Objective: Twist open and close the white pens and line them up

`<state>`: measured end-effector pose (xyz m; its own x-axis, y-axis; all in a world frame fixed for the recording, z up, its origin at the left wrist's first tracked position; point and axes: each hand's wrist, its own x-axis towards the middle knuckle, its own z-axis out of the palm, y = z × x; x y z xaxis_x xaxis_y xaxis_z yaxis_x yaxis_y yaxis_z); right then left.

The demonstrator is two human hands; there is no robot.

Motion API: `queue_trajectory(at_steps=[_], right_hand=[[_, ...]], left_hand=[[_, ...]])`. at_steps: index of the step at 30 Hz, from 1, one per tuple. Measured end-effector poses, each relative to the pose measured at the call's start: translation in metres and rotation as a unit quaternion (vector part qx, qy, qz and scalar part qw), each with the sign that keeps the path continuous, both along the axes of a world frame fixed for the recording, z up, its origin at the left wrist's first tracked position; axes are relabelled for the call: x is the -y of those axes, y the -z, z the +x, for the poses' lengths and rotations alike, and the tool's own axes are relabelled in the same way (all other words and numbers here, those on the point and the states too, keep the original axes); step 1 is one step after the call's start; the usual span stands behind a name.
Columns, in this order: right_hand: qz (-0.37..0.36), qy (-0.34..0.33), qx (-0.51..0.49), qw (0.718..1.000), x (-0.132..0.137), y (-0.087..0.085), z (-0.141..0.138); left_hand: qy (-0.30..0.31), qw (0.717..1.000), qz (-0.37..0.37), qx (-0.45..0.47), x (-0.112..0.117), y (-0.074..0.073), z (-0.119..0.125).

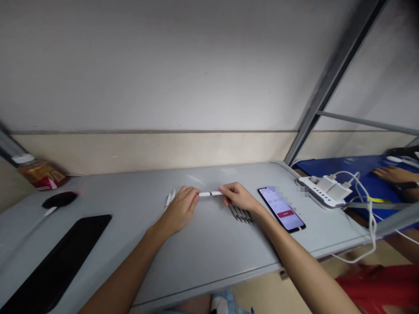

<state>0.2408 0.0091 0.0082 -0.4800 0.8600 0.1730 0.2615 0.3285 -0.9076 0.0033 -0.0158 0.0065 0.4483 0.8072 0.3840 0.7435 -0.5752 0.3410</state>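
Both my hands meet at the middle of the grey table [209,244] and hold one white pen [210,193] between them. My left hand [180,209] pinches its left end, and my right hand [237,197] pinches its right end. The pen lies level just above the tabletop. White pen parts [169,199] lie just left of my left hand. Several grey pens [241,214] lie under my right wrist.
A phone [282,208] with a lit screen lies right of my right hand. A white power strip [322,192] with chargers and cables sits further right. Another person's hand [391,174] rests on a blue table. A black keyboard [55,261], a mouse [59,199] and a bottle [39,172] are at the left.
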Motion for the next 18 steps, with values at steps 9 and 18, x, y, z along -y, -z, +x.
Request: queue_trajectory(at_steps=[9,18], right_hand=[[0.004,-0.021,0.008,1.0,-0.001,0.0001,0.0018],[-0.012,-0.03,0.015,0.999,-0.0004,0.0016,0.0011]], left_hand=[[0.004,1.0,-0.001,0.004,-0.0002,0.0013,-0.0001],[-0.002,1.0,-0.013,-0.001,0.0009,0.0002,0.0001]])
